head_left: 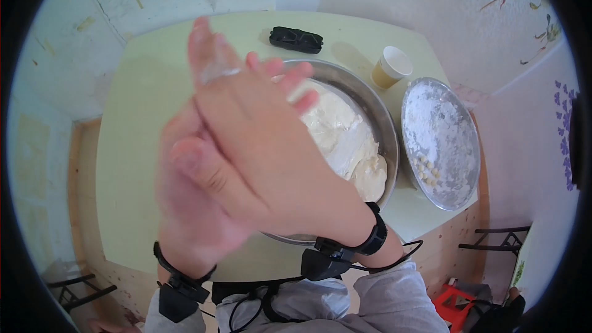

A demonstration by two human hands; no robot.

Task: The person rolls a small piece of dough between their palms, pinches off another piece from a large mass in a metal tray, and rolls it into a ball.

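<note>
My right hand point(265, 129) lies across my left hand point(185, 179), palm against palm, above the table. The right thumb rests over the side of the left hand. Stretched fingers point up and away, with a white, dough-like smear on them. Several fingertips of the left hand show beyond the edge of the right, blurred by motion. No tool shows in either hand. Behind and below the hands, a large metal basin point(390, 129) holds soft, pale dough point(336, 126); the hands and right forearm hide part of both.
On the pale green table point(132, 135) are a paper cup point(393, 66), a black case-like object point(296, 39) and, at the right edge, a metal bowl point(472, 142) with white powder and small pale pieces. A red stool point(453, 303) stands on the floor, lower right.
</note>
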